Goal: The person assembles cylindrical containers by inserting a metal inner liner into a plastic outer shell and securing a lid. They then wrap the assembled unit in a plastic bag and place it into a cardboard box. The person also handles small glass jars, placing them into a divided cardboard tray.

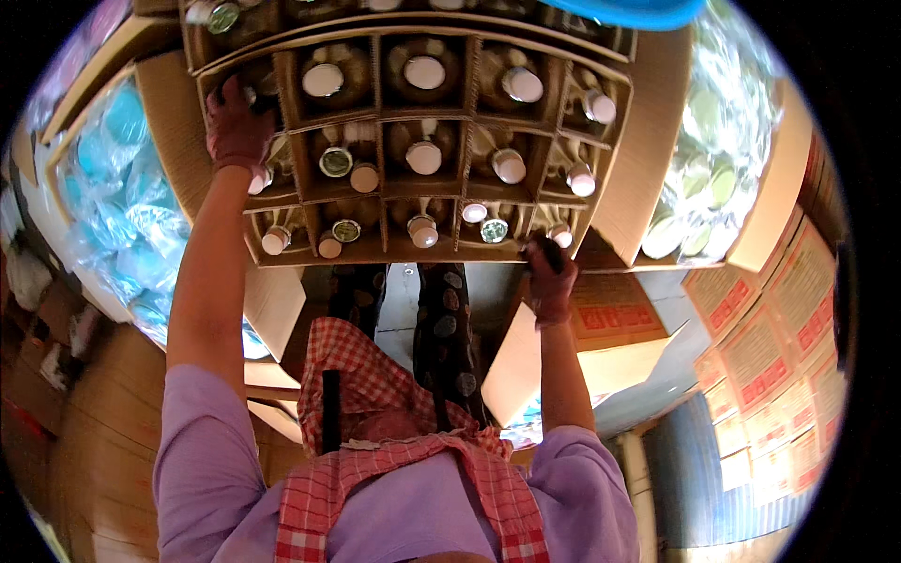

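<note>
Hands (239, 127) (549, 277) gripping opposite edges of carton (282, 94), bottles (424, 157) between

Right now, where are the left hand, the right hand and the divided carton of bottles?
left hand (236, 124), head view, back of the hand.
right hand (549, 280), head view, back of the hand.
carton (375, 108), head view, a cardboard divider between bottles.

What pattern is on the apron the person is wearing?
A red and white check, on the apron over a lilac shirt. The head view shows it best.
</note>
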The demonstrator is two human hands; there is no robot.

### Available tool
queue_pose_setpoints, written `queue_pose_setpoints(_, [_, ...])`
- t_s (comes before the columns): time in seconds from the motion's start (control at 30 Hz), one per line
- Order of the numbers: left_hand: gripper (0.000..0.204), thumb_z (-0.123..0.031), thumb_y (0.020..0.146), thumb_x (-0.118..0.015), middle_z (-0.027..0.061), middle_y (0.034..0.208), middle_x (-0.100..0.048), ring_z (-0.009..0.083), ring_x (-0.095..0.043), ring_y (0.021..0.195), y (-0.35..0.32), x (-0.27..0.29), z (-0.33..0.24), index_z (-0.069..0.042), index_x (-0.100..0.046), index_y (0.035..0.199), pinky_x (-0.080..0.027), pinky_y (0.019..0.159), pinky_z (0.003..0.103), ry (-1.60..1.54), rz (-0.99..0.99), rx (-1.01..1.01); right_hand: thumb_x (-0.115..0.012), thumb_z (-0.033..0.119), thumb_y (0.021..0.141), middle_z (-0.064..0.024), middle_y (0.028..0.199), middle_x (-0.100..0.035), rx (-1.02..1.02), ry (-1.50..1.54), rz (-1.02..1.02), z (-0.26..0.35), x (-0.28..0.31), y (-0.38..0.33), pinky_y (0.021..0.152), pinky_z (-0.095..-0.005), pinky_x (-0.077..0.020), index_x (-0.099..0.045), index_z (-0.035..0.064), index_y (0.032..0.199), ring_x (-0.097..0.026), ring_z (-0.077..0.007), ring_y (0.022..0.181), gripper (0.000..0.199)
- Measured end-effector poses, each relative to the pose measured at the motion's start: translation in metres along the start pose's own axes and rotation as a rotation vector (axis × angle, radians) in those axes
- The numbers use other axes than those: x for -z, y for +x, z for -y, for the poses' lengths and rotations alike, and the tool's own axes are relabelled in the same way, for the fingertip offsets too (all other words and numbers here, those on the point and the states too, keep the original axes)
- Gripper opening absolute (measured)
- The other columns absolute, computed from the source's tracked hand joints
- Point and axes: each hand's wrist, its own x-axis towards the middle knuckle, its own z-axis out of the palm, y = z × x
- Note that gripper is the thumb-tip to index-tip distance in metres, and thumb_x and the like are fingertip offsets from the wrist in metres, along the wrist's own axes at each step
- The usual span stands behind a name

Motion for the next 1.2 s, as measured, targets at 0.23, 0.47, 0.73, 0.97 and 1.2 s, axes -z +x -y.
queue_pose_setpoints(0.23, [0.067,-0.037,0.072,-0.064,0.0178,0.112,-0.054,0.0339,-0.055,0.101,0.019,-0.018,0.07,-0.011,-0.036,0.128,-0.045,0.084,0.043,0.217,0.05,-0.133,-0.056,0.032,0.081,-0.0146,0.103,-0.063,-0.534,-0.938,0.29,-0.229,0.076,-0.104,0.081,-0.0372,-0.0473,-0.062,0.0084,0.104,-0.059,-0.0316,0.096,0.033])
queue_pose_setpoints(0.47, [0.05,-0.033,0.078,-0.064,0.0163,0.095,-0.063,0.0263,-0.061,0.09,0.103,0.014,0.158,-0.002,-0.051,0.115,-0.048,0.078,0.04,0.747,0.174,-0.642,-0.058,0.036,0.076,-0.0133,0.103,-0.063,-0.863,-0.872,0.386,-0.324,0.082,-0.178,0.084,-0.0411,-0.0461,-0.063,0.0159,0.103,-0.059,-0.0313,0.099,0.034])
queue_pose_setpoints(0.73, [0.039,-0.016,0.08,-0.055,0.0137,0.11,-0.055,0.0267,-0.054,0.094,0.142,0.028,0.079,-0.005,-0.047,0.117,-0.045,0.083,0.036,1.298,0.699,-0.705,-0.059,0.038,0.078,-0.0125,0.103,-0.063,-1.062,-0.836,0.206,-0.427,0.117,-0.203,0.082,-0.0421,-0.0466,-0.064,0.0144,0.102,-0.059,-0.0304,0.098,0.034])
queue_pose_setpoints(0.97, [0.059,-0.014,0.082,-0.05,0.0184,0.129,-0.044,0.0283,-0.049,0.11,0.097,0.064,0.037,-0.005,-0.029,0.137,-0.038,0.095,0.035,-0.097,0.462,0.042,-0.052,0.031,0.079,-0.0137,0.103,-0.062,-1.11,-0.621,0.116,-0.435,0.097,-0.26,0.082,-0.041,-0.0477,-0.064,0.0142,0.1,-0.059,-0.0316,0.098,0.03])
queue_pose_setpoints(1.2, [0.061,-0.018,0.077,-0.062,0.0167,0.13,-0.045,0.0253,-0.048,0.111,-0.033,0.089,-0.125,0.0,-0.039,0.131,-0.036,0.096,0.034,0.168,0.451,-0.334,-0.056,0.035,0.078,-0.0134,0.104,-0.062,-1.058,-0.48,0.025,-0.424,0.089,-0.263,0.084,-0.0407,-0.0466,-0.064,0.0142,0.099,-0.058,-0.0309,0.101,0.03])
